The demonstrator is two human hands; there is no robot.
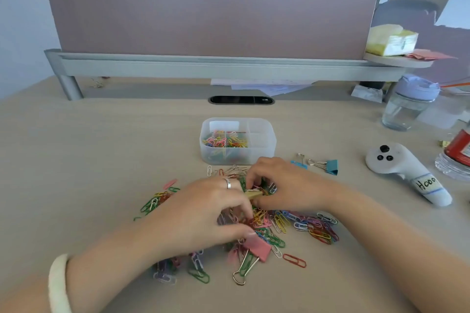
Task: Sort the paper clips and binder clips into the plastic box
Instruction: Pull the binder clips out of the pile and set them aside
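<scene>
A heap of coloured paper clips (279,223) is spread over the desk in front of me. Both hands are down in it. My left hand (203,213) and my right hand (284,185) meet over a yellow binder clip (253,195), fingers pinched around it; which hand bears it I cannot tell. A pink binder clip (256,248) lies under my left thumb. Behind the heap stands the clear plastic box (264,157) with dividers; its left compartments hold paper clips. Two blue binder clips (332,166) lie right of the box.
A white hand controller (404,173) lies at the right, with a red-labelled bottle (457,152) and a lidded glass cup (409,104) beyond it. A grey shelf and pink partition (208,15) close off the back of the desk.
</scene>
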